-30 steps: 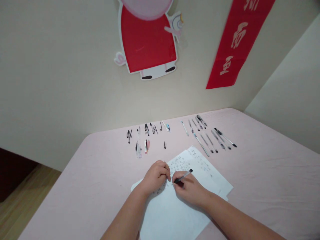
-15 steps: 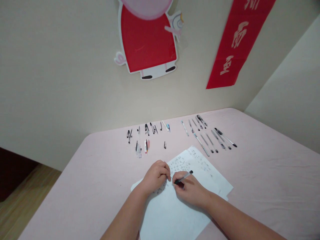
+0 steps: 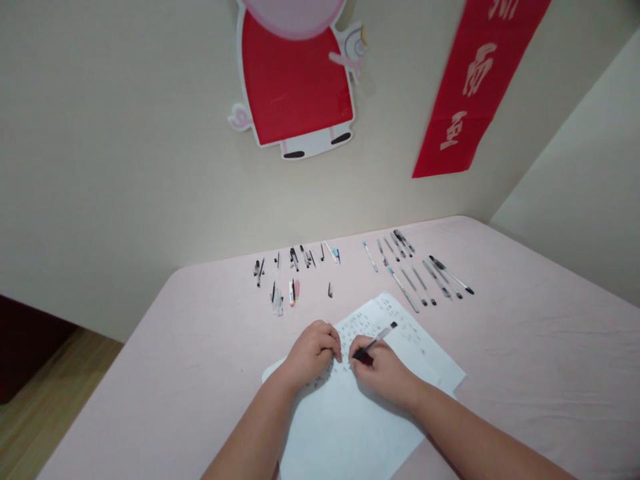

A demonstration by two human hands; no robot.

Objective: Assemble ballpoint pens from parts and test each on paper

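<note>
My right hand (image 3: 383,373) is closed round a pen (image 3: 377,339) with a clear barrel and a dark grip. The pen slants up to the right, its tip hidden by my fingers near the paper. Loosely curled, my left hand (image 3: 313,353) rests on the upper left of the white paper sheets (image 3: 345,427), just left of the right hand, with nothing visible in it. Rows of small dark handwriting fill the top part of the top sheet, partly covered by both hands. The lower part of that sheet is blank.
A pink cloth covers the bed-like surface (image 3: 165,373). Several pens (image 3: 440,275) lie in two rows at the back right. Pen parts (image 3: 300,257) and a small white-and-pink item (image 3: 291,293) lie at the back left. Behind them rises a wall (image 3: 150,167) with red decorations.
My right hand has shifted slightly right and up the page, and the pen's upper end has swung up and right. My left hand stays in place.
</note>
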